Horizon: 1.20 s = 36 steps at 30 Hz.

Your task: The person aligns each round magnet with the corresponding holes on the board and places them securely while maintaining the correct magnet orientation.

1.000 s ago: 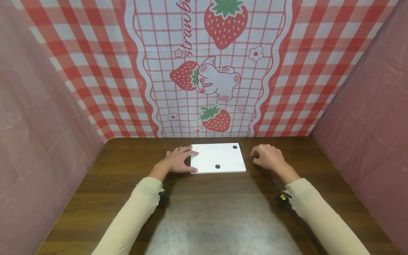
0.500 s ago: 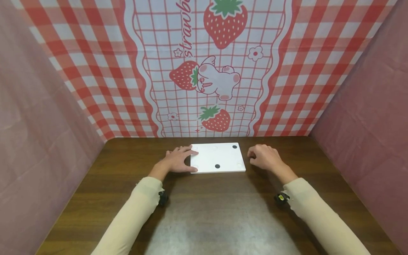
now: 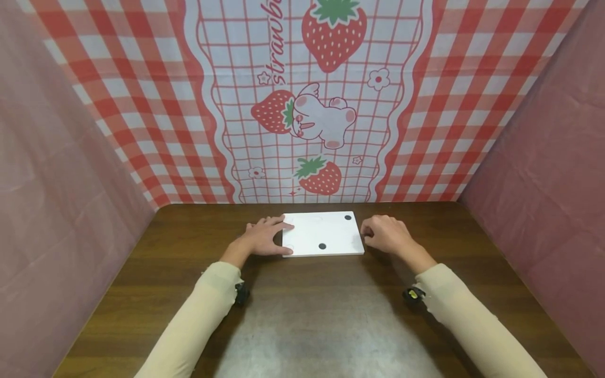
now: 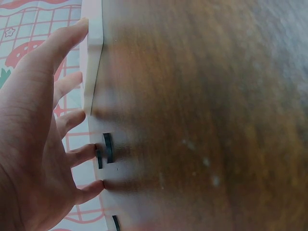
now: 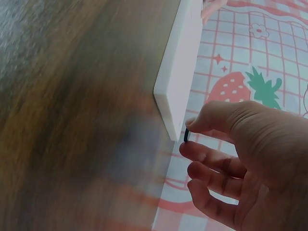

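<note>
A white rectangular board (image 3: 307, 235) with shallow round recesses lies flat on the wooden table. Two of its recesses hold black discs, one disc (image 3: 347, 217) at the far right corner and another disc (image 3: 322, 246) near the middle of the front edge. My left hand (image 3: 262, 237) spreads over the board's left end, thumb and a fingertip touching it. Beside the board's right edge, my right hand (image 3: 388, 234) pinches a small black disc (image 5: 186, 135) between thumb and index finger; the other fingers curl loosely. In the head view that disc is hidden.
Several loose black discs (image 4: 108, 148) lie on the table by the left fingers, mostly hidden from the head view. A strawberry-print cloth (image 3: 321, 121) hangs behind the table (image 3: 283, 310). Pink curtains (image 3: 543, 157) close off both sides.
My right hand has moved left, from a gap away to close beside the board's right edge. The left hand and the board have stayed in place.
</note>
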### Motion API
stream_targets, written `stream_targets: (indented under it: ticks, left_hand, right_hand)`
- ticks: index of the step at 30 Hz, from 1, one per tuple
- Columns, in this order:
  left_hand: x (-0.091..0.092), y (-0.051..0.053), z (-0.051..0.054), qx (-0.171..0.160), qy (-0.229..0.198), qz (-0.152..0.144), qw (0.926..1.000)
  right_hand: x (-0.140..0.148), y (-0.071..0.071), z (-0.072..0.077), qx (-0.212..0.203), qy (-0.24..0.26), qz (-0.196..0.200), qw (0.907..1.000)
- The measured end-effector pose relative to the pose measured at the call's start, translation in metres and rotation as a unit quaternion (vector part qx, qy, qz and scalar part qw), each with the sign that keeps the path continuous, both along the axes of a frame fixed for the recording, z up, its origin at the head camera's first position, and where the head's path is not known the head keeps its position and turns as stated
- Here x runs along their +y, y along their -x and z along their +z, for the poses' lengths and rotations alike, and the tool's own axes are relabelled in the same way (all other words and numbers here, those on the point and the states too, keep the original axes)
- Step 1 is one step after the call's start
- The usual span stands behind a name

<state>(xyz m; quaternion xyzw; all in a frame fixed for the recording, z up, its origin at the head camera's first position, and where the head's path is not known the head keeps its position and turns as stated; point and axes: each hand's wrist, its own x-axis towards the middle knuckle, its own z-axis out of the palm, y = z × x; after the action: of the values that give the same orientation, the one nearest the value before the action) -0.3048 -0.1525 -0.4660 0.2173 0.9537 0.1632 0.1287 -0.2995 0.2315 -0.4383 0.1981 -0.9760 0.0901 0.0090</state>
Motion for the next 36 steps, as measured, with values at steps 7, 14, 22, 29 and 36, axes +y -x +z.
stream_targets:
  ticks: [7,14,22,29,36]
  left_hand:
    - [0.000,-0.001,0.001,-0.001,0.000,-0.001,1.0000]
    - [-0.001,-0.001,0.001,-0.004,-0.004,-0.003,1.0000]
    - [-0.001,-0.001,0.000,-0.001,-0.005,-0.003,1.0000]
    - [-0.001,-0.001,-0.001,-0.001,-0.002,-0.004,1.0000]
    - [-0.001,0.000,-0.002,-0.001,-0.001,-0.004,1.0000]
  right_hand:
    - [-0.008,0.000,0.000,0.005,-0.004,0.015,0.9999]
    - [-0.014,-0.002,0.001,0.002,-0.001,0.021,0.9998]
    - [-0.018,-0.004,0.001,0.010,0.003,0.022,0.9997]
    - [-0.019,-0.005,-0.001,0.000,0.007,0.032,0.9995]
    - [-0.018,-0.007,-0.007,0.000,0.007,0.042,0.9991]
